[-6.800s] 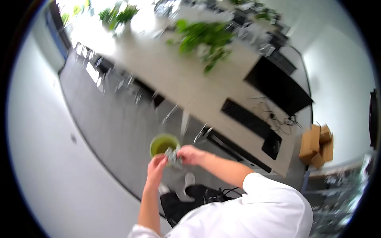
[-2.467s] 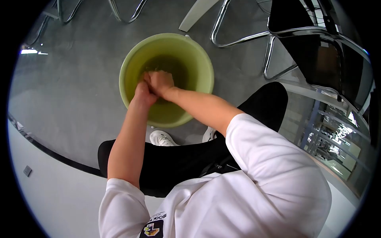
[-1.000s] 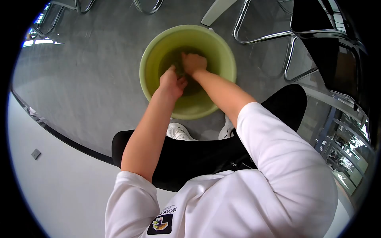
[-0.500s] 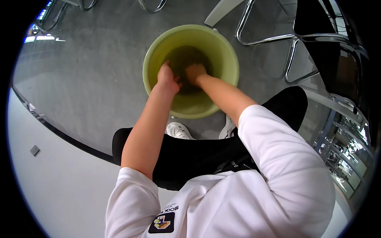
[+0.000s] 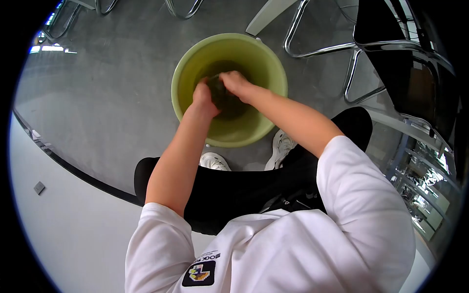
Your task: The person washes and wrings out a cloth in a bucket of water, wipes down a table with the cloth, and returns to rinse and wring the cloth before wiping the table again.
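Bucket (image 5: pixel 268 66), pale green and round, stands on the floor with both hands inside its rim, above the dark bottom. Fingers of the right hand (image 5: pixel 235 84) are bent, their tips pointing across at the left hand (image 5: pixel 204 99), whose fingers curve in from the other side. Between the two hands is a dim, dark shape (image 5: pixel 216 88), too blurred to name; whether either hand grips it, I cannot tell. Fingertips on both sides come close together, but shadow hides whether they touch.

Both forearms are bare and slant in over the near side of the bucket, coming out of the short sleeves of a white shirt (image 5: pixel 293 254) with a black square badge (image 5: pixel 199 273) on it. Black trousers (image 5: pixel 249 195) cover the legs, the knees spread wide, and two white shoes (image 5: pixel 281 146) show just beside the bucket, between it and the legs.

Around the bucket lies the grey floor (image 5: pixel 102 97). Just beyond it is a pale table leg (image 5: pixel 268 17). To the right stands a black chair (image 5: pixel 378 53) with shiny bent metal legs, and more metal legs (image 5: pixel 183 10) show at the top edge. At lower left a black strip (image 5: pixel 88 180) edges a white wall (image 5: pixel 73 229) with a small grey plate (image 5: pixel 39 187) on it.
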Motion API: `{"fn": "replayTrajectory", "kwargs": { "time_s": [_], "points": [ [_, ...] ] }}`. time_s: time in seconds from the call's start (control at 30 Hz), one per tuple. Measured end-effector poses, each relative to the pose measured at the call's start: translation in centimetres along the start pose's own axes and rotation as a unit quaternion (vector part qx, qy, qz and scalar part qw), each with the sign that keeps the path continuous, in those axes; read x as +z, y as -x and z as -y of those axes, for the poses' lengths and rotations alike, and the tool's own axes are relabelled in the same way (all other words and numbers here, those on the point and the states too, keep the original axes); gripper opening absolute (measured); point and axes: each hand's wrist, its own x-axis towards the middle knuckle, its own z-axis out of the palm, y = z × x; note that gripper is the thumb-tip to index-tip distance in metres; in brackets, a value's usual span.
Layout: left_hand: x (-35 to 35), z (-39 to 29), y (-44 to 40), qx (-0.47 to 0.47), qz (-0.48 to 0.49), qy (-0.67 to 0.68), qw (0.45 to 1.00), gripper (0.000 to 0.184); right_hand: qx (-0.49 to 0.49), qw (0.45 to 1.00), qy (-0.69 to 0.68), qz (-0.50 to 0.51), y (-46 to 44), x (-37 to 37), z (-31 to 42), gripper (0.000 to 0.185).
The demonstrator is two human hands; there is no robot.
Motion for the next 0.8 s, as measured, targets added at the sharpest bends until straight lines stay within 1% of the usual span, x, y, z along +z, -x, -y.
{"fn": "replayTrajectory", "kwargs": {
  "time_s": [0.03, 0.07, 0.1, 0.13, 0.17, 0.2, 0.23, 0.27, 0.3, 0.33, 0.37, 0.4, 0.43, 0.47, 0.5, 0.57, 0.6, 0.63, 0.67, 0.7, 0.73, 0.8],
  "points": [
    [0.2, -0.2, 0.2, 0.001, 0.001, 0.001, 1.000, 0.062, -0.001, 1.000, 0.002, 0.000, 2.7, -0.4, 2.5, 0.030],
    [0.4, -0.4, 0.5, -0.002, -0.060, -0.023, 0.998, 0.059, 0.045, 0.987, -0.153, 0.001, 6.0, -0.5, 5.0, 0.031],
    [0.5, -0.5, 0.6, -0.006, -0.121, -0.049, 0.991, 0.057, 0.090, 0.948, -0.305, 0.001, 7.7, -0.5, 6.1, 0.032],
    [0.3, -0.7, 0.5, -0.006, -0.119, -0.052, 0.992, 0.057, 0.103, 0.934, -0.340, 0.031, 7.1, -0.5, 5.2, 0.033],
    [0.1, -1.0, 0.2, -0.020, -0.038, 0.001, 0.999, 0.053, 0.106, 0.921, -0.371, 0.056, 7.7, -0.4, 5.2, 0.029],
    [-0.2, -1.1, -0.2, -0.035, 0.042, 0.055, 0.997, 0.049, 0.076, 0.932, -0.349, 0.061, 7.9, -0.1, 4.8, 0.026],
    [-0.5, -1.1, -0.6, -0.035, 0.043, 0.054, 0.997, 0.049, 0.047, 0.942, -0.325, 0.067, 8.1, 0.2, 4.4, 0.024],
    [-0.8, -1.0, -1.1, -0.012, 0.077, 0.040, 0.996, 0.048, 0.046, 0.942, -0.325, 0.067, 8.2, 0.6, 4.0, 0.024],
    [-0.8, -1.1, -1.0, 0.011, 0.110, 0.026, 0.994, 0.047, 0.000, 0.958, -0.288, 0.002, 8.3, 1.0, 3.9, 0.024],
    [-0.5, -0.9, -0.4, 0.031, 0.090, -0.016, 0.995, 0.042, -0.046, 0.966, -0.248, -0.063, 8.3, 1.4, 3.8, 0.023],
    [-0.7, -0.8, -0.9, 0.031, 0.089, -0.015, 0.995, 0.042, -0.045, 0.966, -0.248, -0.062, 7.8, 1.9, 3.1, 0.023],
    [-1.2, -0.6, -1.9, 0.023, 0.106, 0.022, 0.994, 0.038, -0.159, 0.975, -0.088, -0.124, 6.8, 2.6, 1.8, 0.026],
    [-0.9, -0.5, -1.6, 0.014, 0.122, 0.059, 0.991, 0.036, -0.265, 0.944, 0.074, -0.181, 6.5, 3.2, 1.3, 0.029],
    [-0.7, -0.2, -1.3, 0.036, 0.096, 0.039, 0.994, 0.033, -0.306, 0.917, 0.116, -0.227, 6.5, 4.1, 0.5, 0.032],
    [-1.1, 0.0, -1.8, 0.035, 0.095, 0.039, 0.994, 0.033, -0.305, 0.918, 0.116, -0.227, 6.7, 4.5, 0.5, 0.032],
    [-2.0, 0.3, -3.0, 0.072, 0.055, 0.037, 0.995, 0.032, -0.290, 0.918, 0.137, -0.234, 6.9, 5.0, 0.7, 0.031],
    [-2.1, 0.5, -3.3, 0.071, 0.055, 0.037, 0.995, 0.032, -0.301, 0.909, 0.157, -0.241, 6.4, 5.0, 0.8, 0.031],
    [-2.3, 0.6, -3.7, 0.067, 0.034, 0.051, 0.996, 0.031, -0.300, 0.910, 0.157, -0.241, 5.9, 4.7, 0.8, 0.031],
    [-2.5, 0.8, -4.0, 0.064, 0.012, 0.065, 0.996, 0.030, -0.290, 0.906, 0.202, -0.233, 5.4, 4.4, 0.8, 0.031],
    [-3.0, 0.9, -4.7, 0.063, 0.010, 0.065, 0.996, 0.030, -0.278, 0.901, 0.246, -0.224, 5.1, 4.3, 0.9, 0.031],
    [-3.5, 1.0, -5.3, 0.072, 0.014, 0.061, 0.995, 0.032, -0.277, 0.902, 0.245, -0.224, 4.8, 4.3, 1.1, 0.031],
    [-3.8, 1.2, -5.4, 0.080, 0.018, 0.058, 0.995, 0.033, -0.235, 0.910, 0.290, -0.179, 4.3, 4.3, 1.4, 0.030]
  ]
}}
